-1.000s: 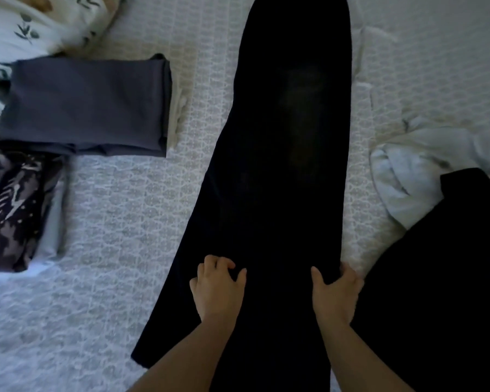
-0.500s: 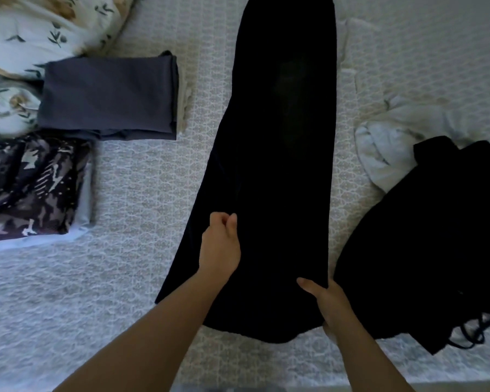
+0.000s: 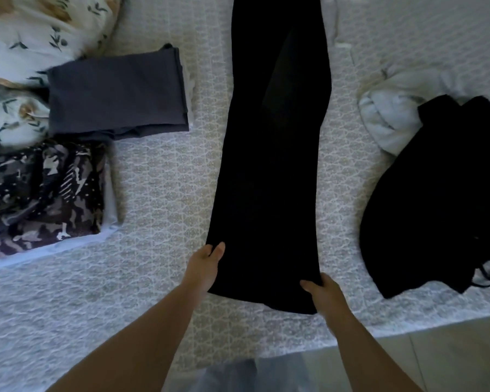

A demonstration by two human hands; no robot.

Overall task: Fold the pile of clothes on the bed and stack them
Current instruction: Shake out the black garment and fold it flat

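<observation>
At the near edge of the bed [image 3: 164, 176], the black trousers [image 3: 272, 165] are being held at their hem end by both hands. The left hand [image 3: 204, 267] is pinching the left corner, thumb on top and fingers hidden beneath; the right hand [image 3: 321, 292] is gripping the right corner in like manner. The garment is lying flat, its long axis running straight away from the fingers towards the far side, where its upper end is being cut off by the frame. Both hands are equally near. The cloth is appearing smooth, doubled leg on leg, flaring towards the hem. A lengthwise fold, hem carried away from the body, is judged likely. A folded grey garment [image 3: 116, 94] and an unfolded dark heap [image 3: 436, 193] are lying well apart.
</observation>
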